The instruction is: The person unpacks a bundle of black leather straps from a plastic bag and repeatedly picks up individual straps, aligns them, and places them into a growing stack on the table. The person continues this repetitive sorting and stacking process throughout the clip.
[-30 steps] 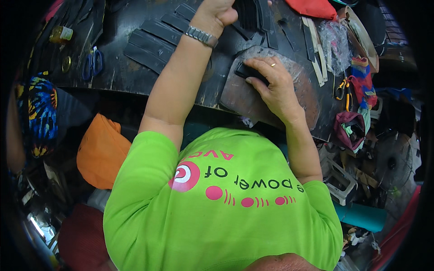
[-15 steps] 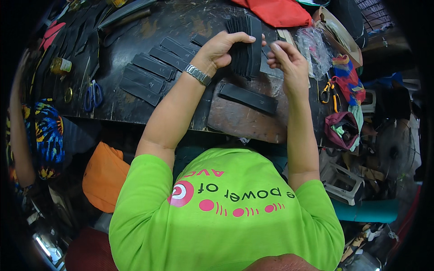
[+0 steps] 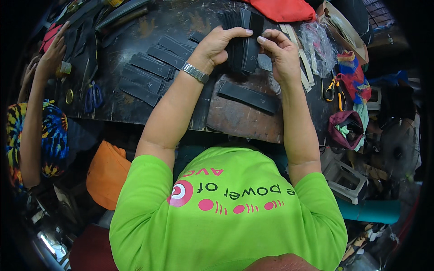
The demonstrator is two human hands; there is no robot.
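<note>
A thick bundle of black strips (image 3: 247,58) is upright over the far middle of the table, clasped by my left hand (image 3: 212,47) with the thumb across its near face. One strip in the bundle bears a pale handwritten mark. My right hand (image 3: 281,53) is closed, its thumb and forefinger pinching the right edge of a front strip. Below my hands, a smaller stack of black strips (image 3: 248,97) lies on a worn brown board (image 3: 233,118). Several more piles of black strips (image 3: 151,66) lie to the left of my left wrist.
Blue-handled scissors (image 3: 93,97) and a roll of tape (image 3: 69,96) lie at left, near a co-worker's raised hands (image 3: 53,52). Yellow-and-black pliers (image 3: 332,90), clear plastic (image 3: 316,45) and pale strips (image 3: 302,58) are at right. Red cloth (image 3: 285,10) lies at the far edge.
My right hand has moved left and up onto the bundle's edge. The bundle has fanned, so a marked strip shows. At left, the co-worker's hands have come into view over the table.
</note>
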